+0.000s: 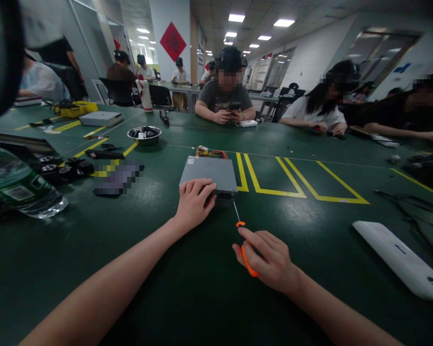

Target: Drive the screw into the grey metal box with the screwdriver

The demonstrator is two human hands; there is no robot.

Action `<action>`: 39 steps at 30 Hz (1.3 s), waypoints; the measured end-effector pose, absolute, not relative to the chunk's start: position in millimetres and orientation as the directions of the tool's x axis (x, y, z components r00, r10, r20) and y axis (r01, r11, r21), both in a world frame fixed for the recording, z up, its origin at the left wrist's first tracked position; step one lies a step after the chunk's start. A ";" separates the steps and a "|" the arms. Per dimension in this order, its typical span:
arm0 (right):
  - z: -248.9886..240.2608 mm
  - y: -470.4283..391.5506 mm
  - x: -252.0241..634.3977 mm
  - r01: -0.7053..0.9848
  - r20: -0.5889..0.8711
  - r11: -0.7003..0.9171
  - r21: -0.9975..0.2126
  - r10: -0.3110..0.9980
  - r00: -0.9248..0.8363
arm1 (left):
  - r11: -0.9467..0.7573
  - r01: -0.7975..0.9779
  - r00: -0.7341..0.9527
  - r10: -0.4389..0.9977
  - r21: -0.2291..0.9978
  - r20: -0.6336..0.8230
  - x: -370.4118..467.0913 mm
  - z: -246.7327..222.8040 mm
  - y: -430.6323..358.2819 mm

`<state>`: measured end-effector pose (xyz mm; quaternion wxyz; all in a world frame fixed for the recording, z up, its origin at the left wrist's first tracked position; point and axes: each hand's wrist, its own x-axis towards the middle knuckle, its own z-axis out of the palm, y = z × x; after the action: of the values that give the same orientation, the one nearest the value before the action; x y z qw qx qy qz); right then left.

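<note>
A grey metal computer power supply (212,172) lies flat on the green table, its bundle of coloured wires (211,153) coming out at the far side. My left hand (195,204) grips its near left edge, fingers over the top and thumb along the front side. My right hand (265,254) is closed round the orange and black handle of a screwdriver (250,262). The thin shaft points away from me, with its tip at the near right corner of the power supply, by the socket side. Whether the tip sits in a screw is too small to tell.
A metal bowl (144,136) of small parts stands beyond on the left. A water bottle (21,185) and a pixelated dark object (117,179) are at left. A white device (397,257) and black cables (411,211) lie at right. Several people sit across the table.
</note>
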<state>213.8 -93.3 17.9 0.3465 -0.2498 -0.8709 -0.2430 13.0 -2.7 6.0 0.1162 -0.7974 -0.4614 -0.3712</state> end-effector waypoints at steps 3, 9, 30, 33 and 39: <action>13.7 -94.6 216.1 0.580 0.661 0.782 0.227 0.314 -0.682 | -0.548 0.822 0.301 0.651 0.156 0.697 12.6 5.6 -2.8; 18.0 -101.7 220.8 0.568 0.599 0.794 0.215 0.351 -0.719 | -0.580 0.805 0.356 0.638 0.122 0.683 9.3 5.0 -5.0; 23.5 -97.2 219.4 0.639 0.738 0.750 0.169 0.333 -0.587 | -0.639 0.749 0.611 0.567 -0.172 0.552 12.0 5.5 -18.5; 23.6 -97.3 219.5 0.644 0.737 0.748 0.162 0.342 -0.583 | -0.638 0.751 0.608 0.567 -0.171 0.555 12.6 6.3 -19.3; 22.9 -97.5 218.6 0.646 0.739 0.747 0.159 0.344 -0.579 | -0.630 0.756 0.603 0.565 -0.177 0.563 15.0 7.4 -20.9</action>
<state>218.6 -97.5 22.9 0.3580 -0.2866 -0.8632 -0.2110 15.0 -20.9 7.4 0.2033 -0.8718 -0.3787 -0.2348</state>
